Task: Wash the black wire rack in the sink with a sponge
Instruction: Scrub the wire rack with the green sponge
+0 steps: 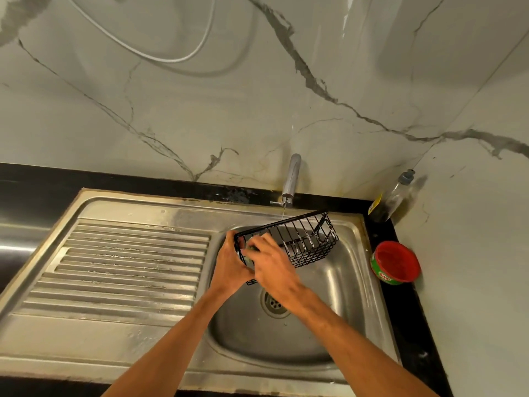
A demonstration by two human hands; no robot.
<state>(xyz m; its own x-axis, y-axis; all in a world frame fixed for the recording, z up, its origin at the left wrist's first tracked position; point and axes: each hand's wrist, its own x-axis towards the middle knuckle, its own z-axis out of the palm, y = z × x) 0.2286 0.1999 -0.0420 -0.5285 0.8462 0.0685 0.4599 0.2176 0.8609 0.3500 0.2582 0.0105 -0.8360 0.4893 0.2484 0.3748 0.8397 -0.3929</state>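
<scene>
"Over the near rim, what comes first?"

"Both my forearms, crossing the front of the steel sink (160, 209). The right one passes over the drain (274, 303) and hides part of it. A ribbed draining board (128, 267) lies left of the bowl."

"And farther out?"

"On the black counter (415, 325) to the right stands a red tub (396, 262) with a green label. Behind it, in the corner, is a clear bottle (393, 199) with a grey pump top. A chrome tap (290, 181) rises at the back edge, and a thin stream of water (283, 212) falls from it to the rack's back rim; whether it strikes the wire I cannot tell. Beyond is a veined marble wall (200, 110)."

"Where is the rack?"

"The black wire rack (303, 242) hangs tilted above the bowl, its far end below the tap. My left hand (232, 262) has its fingers curled round the near left end. My right hand (272, 265) is closed over a greenish sponge (252, 247), pressed on that same end, touching the left hand. My fingers hide most of the sponge."
</scene>
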